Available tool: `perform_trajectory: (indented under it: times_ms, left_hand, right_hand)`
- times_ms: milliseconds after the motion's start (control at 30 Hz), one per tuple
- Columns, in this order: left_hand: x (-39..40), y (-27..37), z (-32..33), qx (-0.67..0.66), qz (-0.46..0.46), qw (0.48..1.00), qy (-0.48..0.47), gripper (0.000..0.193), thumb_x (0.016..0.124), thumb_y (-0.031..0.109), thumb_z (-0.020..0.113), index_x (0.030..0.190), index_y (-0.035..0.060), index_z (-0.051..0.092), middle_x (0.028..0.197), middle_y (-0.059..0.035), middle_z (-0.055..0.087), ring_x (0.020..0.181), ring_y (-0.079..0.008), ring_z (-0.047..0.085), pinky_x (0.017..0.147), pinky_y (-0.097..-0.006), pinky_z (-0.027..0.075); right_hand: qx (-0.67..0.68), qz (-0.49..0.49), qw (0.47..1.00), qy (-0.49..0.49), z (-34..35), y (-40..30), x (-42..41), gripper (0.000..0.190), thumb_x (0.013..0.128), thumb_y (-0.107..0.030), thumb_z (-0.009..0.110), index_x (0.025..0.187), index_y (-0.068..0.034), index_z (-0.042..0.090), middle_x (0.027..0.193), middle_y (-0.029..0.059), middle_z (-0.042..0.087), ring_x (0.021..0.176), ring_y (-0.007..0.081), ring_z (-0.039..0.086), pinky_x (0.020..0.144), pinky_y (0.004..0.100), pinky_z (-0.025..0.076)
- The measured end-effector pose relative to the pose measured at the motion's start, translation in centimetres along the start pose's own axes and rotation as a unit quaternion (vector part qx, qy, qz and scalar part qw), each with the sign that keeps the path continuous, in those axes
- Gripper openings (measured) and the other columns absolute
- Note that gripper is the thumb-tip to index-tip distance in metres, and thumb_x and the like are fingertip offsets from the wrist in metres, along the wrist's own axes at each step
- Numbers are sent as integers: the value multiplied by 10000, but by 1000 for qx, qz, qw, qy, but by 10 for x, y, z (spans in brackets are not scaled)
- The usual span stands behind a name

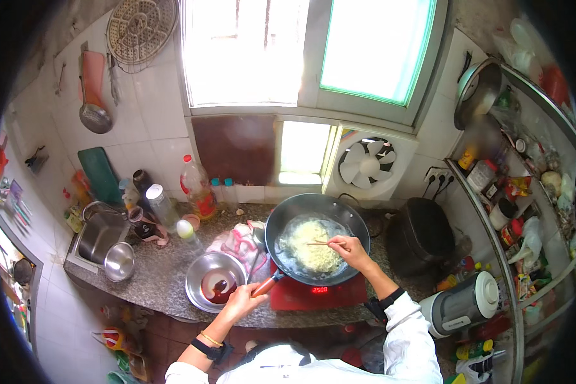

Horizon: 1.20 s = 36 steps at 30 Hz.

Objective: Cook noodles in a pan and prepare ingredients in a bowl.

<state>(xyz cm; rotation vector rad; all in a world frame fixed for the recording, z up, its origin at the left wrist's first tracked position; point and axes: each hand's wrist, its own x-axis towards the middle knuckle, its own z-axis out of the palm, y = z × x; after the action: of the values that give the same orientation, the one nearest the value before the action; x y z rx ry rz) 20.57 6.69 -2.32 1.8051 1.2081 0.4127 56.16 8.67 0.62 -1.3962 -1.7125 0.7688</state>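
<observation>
A dark wok stands on a red induction cooktop whose display is lit. In the wok lies a pale yellow mass that looks like noodles, with whitish liquid around it. Low at the wok's left, my left hand grips its wooden handle. My right hand holds wooden chopsticks, their tips over the pale mass. Just left of the handle is a steel bowl with dark reddish-brown sauce in its bottom.
A pink and white cloth lies left of the wok. Bottles, including an oil bottle, stand along the wall near the sink. A black appliance stands right of the wok. Crowded shelves curve along the right side.
</observation>
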Motion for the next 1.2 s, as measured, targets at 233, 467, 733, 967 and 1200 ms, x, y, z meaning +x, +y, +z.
perform_trajectory:
  times_ms: [233, 467, 733, 967, 1200]
  left_hand:
    - [1, -2, -1, 3, -8, 1000, -3, 364, 816, 276, 673, 1085, 36, 622, 695, -58, 597, 630, -145, 570, 629, -320, 459]
    - [1, 4, -1, 5, -11, 1000, -6, 372, 811, 280, 676, 1085, 35, 623, 705, -69, 609, 649, -151, 588, 648, -320, 465]
    - [1, 1, 0, 4, -15, 1000, -7, 376, 807, 301, 665, 1095, 62, 626, 758, -102, 636, 725, -211, 624, 699, -355, 475]
    - [0, 1, -1, 5, -18, 1000, -5, 382, 792, 322, 665, 1093, 89, 634, 827, -145, 662, 811, -288, 656, 753, -392, 486]
    - [-1, 3, -2, -1, -34, 999, -14, 389, 793, 329, 666, 1095, 87, 632, 815, -142, 660, 792, -280, 655, 741, -389, 487]
  right_hand:
    - [-4, 4, 999, 35, -12, 2, -32, 189, 879, -161, 621, 940, 14, 657, 754, 74, 664, 687, 97, 589, 612, 264, 460]
    - [18, 67, 992, 101, -33, 2, -38, 178, 887, -134, 595, 911, 29, 663, 775, 56, 676, 654, 79, 606, 588, 231, 480]
    - [179, 45, 979, 88, 31, -13, 0, 203, 911, -131, 577, 997, 42, 637, 862, 59, 665, 760, 146, 661, 677, 256, 527]
    - [83, 37, 996, 9, 22, 12, 10, 208, 903, -138, 572, 959, 48, 646, 808, 73, 665, 698, 141, 655, 640, 265, 534]
    - [34, 109, 962, 249, -64, 16, -5, 221, 907, -198, 573, 912, 9, 650, 752, 83, 660, 586, 118, 626, 526, 224, 511]
